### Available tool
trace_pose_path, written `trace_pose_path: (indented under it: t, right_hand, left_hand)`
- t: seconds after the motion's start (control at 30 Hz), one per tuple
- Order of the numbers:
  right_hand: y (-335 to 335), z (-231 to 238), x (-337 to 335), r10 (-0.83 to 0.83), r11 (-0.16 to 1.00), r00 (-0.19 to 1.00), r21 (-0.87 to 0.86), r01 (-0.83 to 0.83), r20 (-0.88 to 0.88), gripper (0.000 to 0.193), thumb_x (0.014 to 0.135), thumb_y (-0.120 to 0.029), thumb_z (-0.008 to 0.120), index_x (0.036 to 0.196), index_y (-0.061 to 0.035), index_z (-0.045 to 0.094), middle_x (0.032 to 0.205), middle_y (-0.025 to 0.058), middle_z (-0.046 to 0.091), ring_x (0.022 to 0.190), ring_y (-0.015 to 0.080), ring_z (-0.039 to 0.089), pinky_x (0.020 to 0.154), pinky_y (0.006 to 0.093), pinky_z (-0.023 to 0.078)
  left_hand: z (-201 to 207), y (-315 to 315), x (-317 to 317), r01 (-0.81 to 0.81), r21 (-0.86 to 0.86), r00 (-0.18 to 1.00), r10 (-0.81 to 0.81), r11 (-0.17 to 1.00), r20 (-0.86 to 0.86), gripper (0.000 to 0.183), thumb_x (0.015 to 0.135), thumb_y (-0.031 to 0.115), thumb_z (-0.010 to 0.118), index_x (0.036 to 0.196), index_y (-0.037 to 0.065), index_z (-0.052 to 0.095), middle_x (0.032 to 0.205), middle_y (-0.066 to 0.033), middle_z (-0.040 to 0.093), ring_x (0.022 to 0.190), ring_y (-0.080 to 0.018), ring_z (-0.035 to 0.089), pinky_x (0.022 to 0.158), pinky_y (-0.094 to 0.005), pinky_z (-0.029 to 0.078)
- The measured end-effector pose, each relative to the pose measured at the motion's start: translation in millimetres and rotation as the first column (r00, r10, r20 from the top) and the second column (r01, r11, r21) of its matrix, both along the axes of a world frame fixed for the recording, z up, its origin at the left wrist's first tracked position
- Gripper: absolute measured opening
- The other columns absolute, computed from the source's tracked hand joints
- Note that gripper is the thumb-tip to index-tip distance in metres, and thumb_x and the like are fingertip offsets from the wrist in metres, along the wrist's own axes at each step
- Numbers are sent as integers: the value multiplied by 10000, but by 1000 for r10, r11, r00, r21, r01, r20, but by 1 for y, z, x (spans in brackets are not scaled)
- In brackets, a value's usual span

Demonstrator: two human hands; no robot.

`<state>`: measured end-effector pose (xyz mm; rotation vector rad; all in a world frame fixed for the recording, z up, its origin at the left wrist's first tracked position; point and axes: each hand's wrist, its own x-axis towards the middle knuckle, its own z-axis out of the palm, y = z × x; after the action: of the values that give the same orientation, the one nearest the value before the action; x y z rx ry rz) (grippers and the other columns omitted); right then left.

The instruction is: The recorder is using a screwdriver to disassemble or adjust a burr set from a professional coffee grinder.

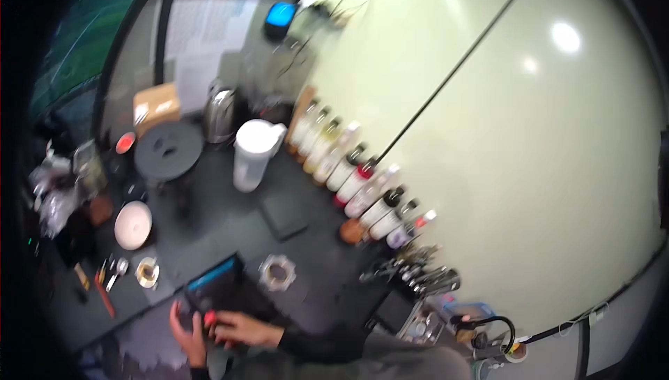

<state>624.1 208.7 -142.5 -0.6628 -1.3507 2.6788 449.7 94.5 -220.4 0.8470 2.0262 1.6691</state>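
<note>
Left hand: your left hand (185, 337) stands partly open, thumb and fingers spread apart; it appears to hold nothing.
Right hand: your right hand (240, 328) has its fingers curled inward, gripping a red item (210, 318); blur hides the item's form.
Red item: at your right fingertips, near the left thumb.
Slab: a dark slab (232, 295) with a blue strip (212, 275) lies just beyond your hands.
Glass: the wavy-rimmed glass (265, 272) sits right of the slab.
Left side: a dish (141, 277) sits near a pale bowl (133, 225).
Wall: bottles (356, 183) line its foot.
</note>
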Motion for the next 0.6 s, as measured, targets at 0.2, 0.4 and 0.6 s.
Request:
trace_pose_path:
  t: [0.2, 0.4, 0.6]
  right_hand:
    - [48, 29, 4, -120, 980, 992, 162, 112, 45, 367, 1055, -205, 619, 1393, -70, 571, 1218, 76, 653, 1098, 180, 671, 915, 331, 578]
    - [56, 7, -12, -99, 985, 989, 152, 82, 106, 396, 1061, -216, 622, 1424, -79, 546, 1256, 63, 648, 1120, 168, 658, 932, 342, 576]
    - [55, 5, -59, -168, 980, 974, 134, 148, 150, 387, 1072, -215, 606, 1430, -83, 543, 1250, 66, 653, 1114, 178, 663, 928, 361, 583]
  left_hand:
    - [15, 32, -13, 28, -48, 989, -35, 998, -141, 626, 880, 173, 825, 1416, 15, 542, 1355, -171, 642, 1289, -287, 600, 1102, -396, 451]
    - [-3, 22, -43, -71, -131, 980, 44, 989, -194, 720, 834, 244, 869, 1423, 19, 521, 1350, -167, 605, 1294, -330, 563, 1112, -420, 434]
    - [1, 53, -102, 21, -209, 913, -104, 978, -394, 970, 768, 315, 912, 1508, -1, 370, 1490, -240, 434, 1391, -410, 431, 1153, -467, 393]
